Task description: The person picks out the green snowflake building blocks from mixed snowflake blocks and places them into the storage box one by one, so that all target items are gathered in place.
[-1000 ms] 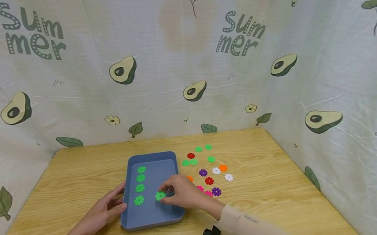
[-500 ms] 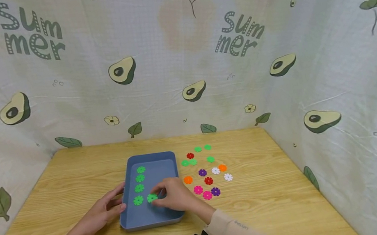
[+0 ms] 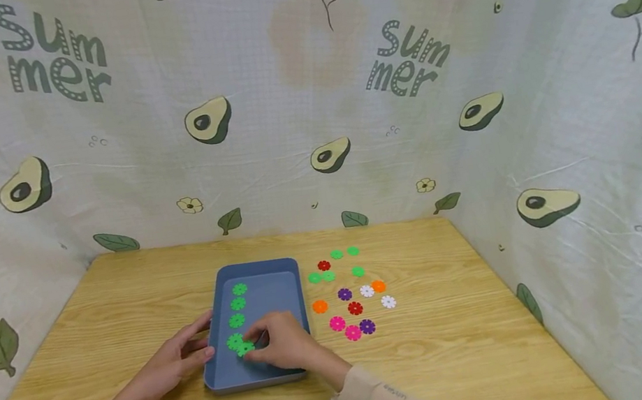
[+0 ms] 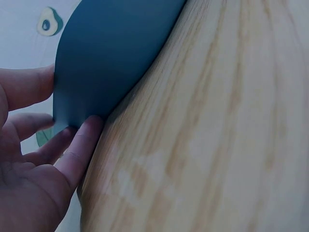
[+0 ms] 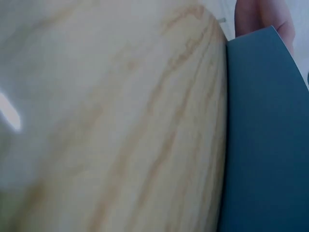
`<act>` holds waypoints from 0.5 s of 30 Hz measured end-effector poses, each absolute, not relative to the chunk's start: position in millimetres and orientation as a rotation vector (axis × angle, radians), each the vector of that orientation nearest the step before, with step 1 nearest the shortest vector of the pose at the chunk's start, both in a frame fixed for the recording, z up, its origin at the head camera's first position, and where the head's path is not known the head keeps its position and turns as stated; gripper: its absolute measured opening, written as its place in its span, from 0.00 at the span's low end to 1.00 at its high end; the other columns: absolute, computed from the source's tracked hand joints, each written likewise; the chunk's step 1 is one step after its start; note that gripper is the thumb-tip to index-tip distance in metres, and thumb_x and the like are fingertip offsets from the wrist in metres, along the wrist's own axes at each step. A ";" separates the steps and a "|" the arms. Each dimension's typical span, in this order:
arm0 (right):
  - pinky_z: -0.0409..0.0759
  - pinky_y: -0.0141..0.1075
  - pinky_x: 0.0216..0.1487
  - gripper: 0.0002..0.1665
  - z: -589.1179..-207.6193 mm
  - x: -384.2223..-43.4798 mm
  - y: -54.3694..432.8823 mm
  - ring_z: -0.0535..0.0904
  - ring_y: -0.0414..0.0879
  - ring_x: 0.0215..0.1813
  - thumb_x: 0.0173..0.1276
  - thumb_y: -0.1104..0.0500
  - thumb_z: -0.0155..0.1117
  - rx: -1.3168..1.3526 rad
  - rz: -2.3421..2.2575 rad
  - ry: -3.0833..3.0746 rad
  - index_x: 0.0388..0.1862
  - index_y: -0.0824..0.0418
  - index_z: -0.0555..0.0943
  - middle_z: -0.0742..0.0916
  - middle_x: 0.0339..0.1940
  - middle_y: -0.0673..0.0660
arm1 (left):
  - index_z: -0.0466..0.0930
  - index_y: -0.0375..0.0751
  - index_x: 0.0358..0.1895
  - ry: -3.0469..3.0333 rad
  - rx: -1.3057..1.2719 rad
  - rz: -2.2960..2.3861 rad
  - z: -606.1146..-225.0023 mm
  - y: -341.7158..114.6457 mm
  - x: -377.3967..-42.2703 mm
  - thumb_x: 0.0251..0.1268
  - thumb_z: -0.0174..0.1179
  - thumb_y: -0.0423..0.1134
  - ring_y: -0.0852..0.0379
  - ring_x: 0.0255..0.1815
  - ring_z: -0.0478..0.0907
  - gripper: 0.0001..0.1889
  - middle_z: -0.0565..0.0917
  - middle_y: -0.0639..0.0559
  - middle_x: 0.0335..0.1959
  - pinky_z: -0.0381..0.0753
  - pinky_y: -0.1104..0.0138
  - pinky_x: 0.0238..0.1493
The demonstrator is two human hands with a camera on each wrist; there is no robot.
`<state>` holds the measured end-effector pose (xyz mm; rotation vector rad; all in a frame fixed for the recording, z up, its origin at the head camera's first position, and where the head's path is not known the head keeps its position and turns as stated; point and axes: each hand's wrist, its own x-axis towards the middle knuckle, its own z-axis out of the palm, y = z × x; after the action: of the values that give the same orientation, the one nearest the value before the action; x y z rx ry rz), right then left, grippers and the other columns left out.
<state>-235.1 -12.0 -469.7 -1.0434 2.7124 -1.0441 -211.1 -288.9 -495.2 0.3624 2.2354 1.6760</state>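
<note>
Inside the blue tray [image 3: 269,293], my right hand [image 3: 283,341] pinches a green flower-shaped disc [image 3: 245,349] between thumb and fingertips. That disc partly overlaps another green disc [image 3: 233,340] at the near end of a column along the tray's left side. Farther up the column lie more green discs, such as the far one [image 3: 240,289]. My left hand [image 3: 184,354] rests its fingertips against the tray's outer left wall, as the left wrist view shows on the blue wall [image 4: 111,53]. The right wrist view shows the tray's outer side [image 5: 265,130] but hides the held disc.
Right of the tray, loose discs lie on the wooden table [image 3: 445,335]: green [image 3: 358,271], red [image 3: 355,308], orange [image 3: 320,307], purple [image 3: 368,326], white [image 3: 388,302] and pink [image 3: 337,323]. A printed cloth [image 3: 247,63] hangs behind and at both sides.
My right hand has moved left across the tray with the green disc, bringing it to the near end of the column. My left hand has stayed at the tray's side.
</note>
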 end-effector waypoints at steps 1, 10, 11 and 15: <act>0.76 0.20 0.40 0.14 -470.8 -234.8 -13.1 0.82 0.31 0.36 0.66 0.54 0.82 -1.052 -1.033 2.718 0.49 0.56 0.93 0.91 0.38 0.48 | 0.45 0.45 0.89 2.237 0.375 1.672 -495.1 -288.8 -211.2 0.83 0.59 0.43 0.26 0.79 0.61 0.41 0.49 0.32 0.86 0.75 0.75 0.58; 0.74 0.20 0.39 0.12 -476.6 -232.9 -22.1 0.79 0.28 0.35 0.66 0.54 0.82 -1.051 -0.953 2.722 0.46 0.54 0.93 0.91 0.36 0.44 | 0.45 0.46 0.89 2.219 0.380 1.680 -494.1 -288.6 -210.9 0.83 0.59 0.44 0.27 0.80 0.61 0.41 0.48 0.32 0.87 0.76 0.74 0.59; 0.74 0.20 0.39 0.12 -477.0 -232.7 -22.9 0.79 0.28 0.35 0.66 0.54 0.82 -1.049 -0.953 2.718 0.46 0.54 0.93 0.91 0.36 0.44 | 0.45 0.45 0.89 2.221 0.393 1.677 -493.9 -288.8 -211.0 0.84 0.58 0.43 0.26 0.79 0.61 0.41 0.47 0.31 0.86 0.76 0.74 0.59; 0.73 0.20 0.41 0.12 -477.6 -231.4 -24.8 0.78 0.29 0.37 0.65 0.54 0.82 -1.051 -0.931 2.709 0.46 0.54 0.94 0.89 0.37 0.43 | 0.44 0.43 0.89 2.222 0.427 1.673 -492.3 -288.5 -210.5 0.84 0.58 0.43 0.25 0.79 0.62 0.41 0.47 0.30 0.86 0.77 0.74 0.58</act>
<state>-231.4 -24.8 -477.6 -1.0513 2.7089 -0.9310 -210.5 -288.5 -492.3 0.4274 2.2221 1.6726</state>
